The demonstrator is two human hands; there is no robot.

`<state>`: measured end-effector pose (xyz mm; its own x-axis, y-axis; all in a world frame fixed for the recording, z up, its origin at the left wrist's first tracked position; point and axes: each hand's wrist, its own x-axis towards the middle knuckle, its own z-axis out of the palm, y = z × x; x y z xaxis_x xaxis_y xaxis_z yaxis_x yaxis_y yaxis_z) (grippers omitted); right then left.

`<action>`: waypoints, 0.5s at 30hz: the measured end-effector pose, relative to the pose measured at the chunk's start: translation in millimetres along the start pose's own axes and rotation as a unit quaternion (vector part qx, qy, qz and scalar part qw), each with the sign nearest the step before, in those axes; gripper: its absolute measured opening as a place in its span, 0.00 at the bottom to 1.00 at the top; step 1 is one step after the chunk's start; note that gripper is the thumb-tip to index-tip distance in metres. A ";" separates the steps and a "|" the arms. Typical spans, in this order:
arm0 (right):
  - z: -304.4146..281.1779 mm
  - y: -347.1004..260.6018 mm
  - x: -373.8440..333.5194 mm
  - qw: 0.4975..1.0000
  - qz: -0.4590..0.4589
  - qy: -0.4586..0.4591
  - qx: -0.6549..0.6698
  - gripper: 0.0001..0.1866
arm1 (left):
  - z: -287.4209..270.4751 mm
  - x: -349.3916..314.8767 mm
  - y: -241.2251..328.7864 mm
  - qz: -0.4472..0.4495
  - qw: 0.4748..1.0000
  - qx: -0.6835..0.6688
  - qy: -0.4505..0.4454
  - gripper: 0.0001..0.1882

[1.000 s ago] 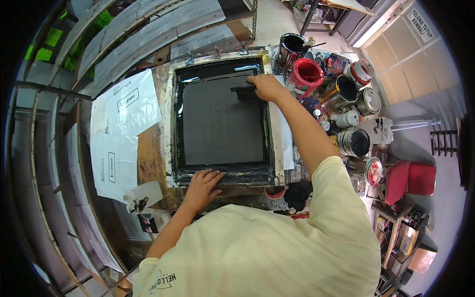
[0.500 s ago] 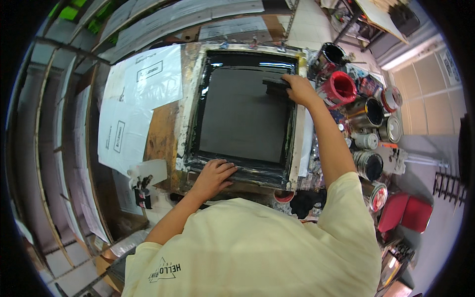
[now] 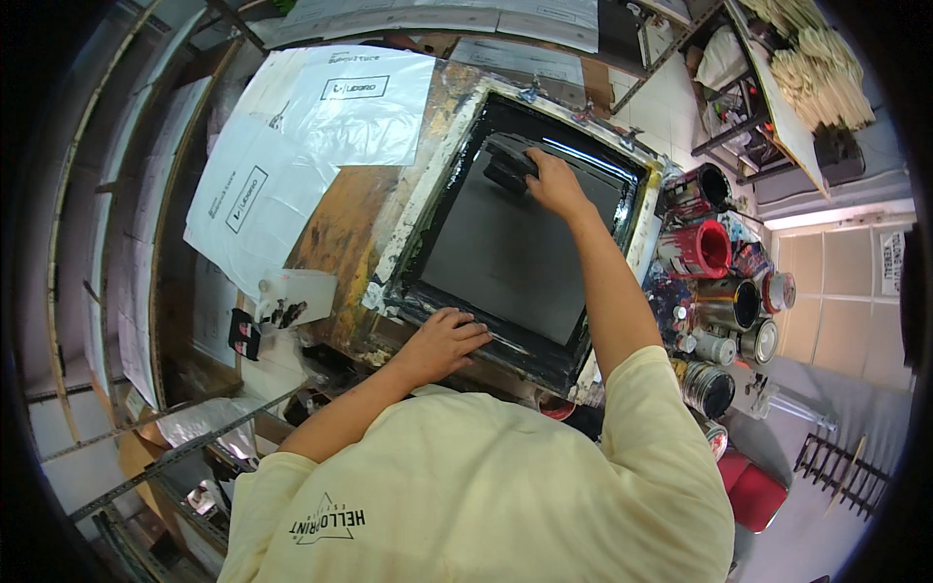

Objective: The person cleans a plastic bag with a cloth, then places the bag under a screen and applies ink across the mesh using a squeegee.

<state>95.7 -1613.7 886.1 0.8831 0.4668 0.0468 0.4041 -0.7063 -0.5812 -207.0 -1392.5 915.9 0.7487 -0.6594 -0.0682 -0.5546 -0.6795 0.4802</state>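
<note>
A screen printing frame [image 3: 412, 190] with paint-stained pale edges lies on the worktable, and dark grey mesh [image 3: 501, 255] with a black border fills it. My right hand [image 3: 559, 183] grips a black squeegee [image 3: 505, 165] at the far left part of the mesh. Glossy black ink [image 3: 583, 160] shows along the far border. My left hand [image 3: 442, 345] lies on the near edge of the frame, its fingers stretched out and holding nothing. What lies under the frame is hidden.
Printed white plastic sheets [image 3: 292, 146] cover the table's left side. Along the right stand several ink cans, among them a red one [image 3: 698, 249]. A pale scrap card [image 3: 296, 294] with dark smears is near the left table edge. Shelving racks [image 3: 126, 214] rise at far left.
My right hand has moved the squeegee leftward across the screen, from its far right part to its far left. My left hand stays at the near edge. The whole view has turned.
</note>
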 end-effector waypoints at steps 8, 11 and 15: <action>13.2 -24.2 35.6 0.998 -0.011 -0.050 -0.033 0.25 | 5.3 -4.6 -7.1 0.022 0.999 0.022 0.014 0.33; 15.9 -28.4 40.5 0.997 -0.010 -0.062 -0.047 0.25 | 3.7 -6.5 -8.4 0.031 0.999 0.020 0.015 0.33; 18.2 -26.8 40.2 0.998 -0.021 -0.044 -0.048 0.25 | 2.1 -8.6 -11.0 0.052 0.997 0.053 0.023 0.31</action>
<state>116.0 -1566.3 888.8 0.8426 0.5386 -0.0055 0.4643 -0.7315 -0.4993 -208.2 -1380.0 909.3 0.6998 -0.7141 0.0181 -0.6636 -0.6405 0.3865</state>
